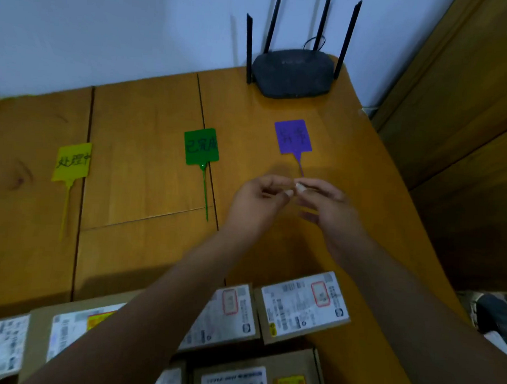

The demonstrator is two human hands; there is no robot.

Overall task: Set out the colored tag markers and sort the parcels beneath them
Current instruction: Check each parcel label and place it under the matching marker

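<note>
Parcels (302, 306) near-side of left hand (257, 201) and right hand (331, 204): stiff card, likely light, grip by edges. Purple tag (292, 136) just beyond fingertips (287, 192), green tag (201, 146) and yellow tag (72, 161) off left: thin bendy plastic, lift by strap. Both hands curled, tips meeting at purple strap end; pinching it? can't tell.

Item: wooden table (143, 253), top of seamed panels.
- Black router (292, 73), far right corner, four antennas upright.
- purple tag (292, 136), just in front of the router.
- green tag (201, 146), left of the router, nearer.
- yellow tag (71, 161), farthest left of the router.
- Labelled cardboard parcels (302, 307), well in front of the router, packed close together.
</note>
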